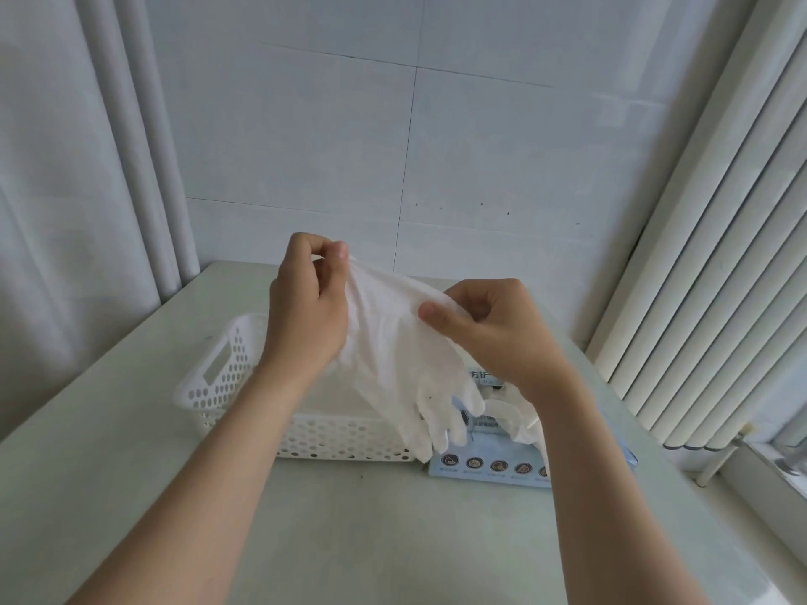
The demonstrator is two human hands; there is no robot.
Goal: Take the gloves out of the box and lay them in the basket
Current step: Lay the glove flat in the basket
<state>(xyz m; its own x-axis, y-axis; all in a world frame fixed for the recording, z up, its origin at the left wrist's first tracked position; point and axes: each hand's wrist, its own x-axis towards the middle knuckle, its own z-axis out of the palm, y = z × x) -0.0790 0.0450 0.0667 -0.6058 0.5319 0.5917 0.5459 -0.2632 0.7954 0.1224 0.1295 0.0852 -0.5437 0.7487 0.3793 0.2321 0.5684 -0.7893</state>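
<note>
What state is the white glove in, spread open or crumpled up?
Spread out: the left hand and the right hand pinch the glove at its cuff, pulled apart in the air, fingers hanging down.

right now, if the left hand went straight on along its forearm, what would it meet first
Beyond the thin white disposable glove the left hand pinches, the way looks free up to the white tiled wall, though depth is unclear.
</note>
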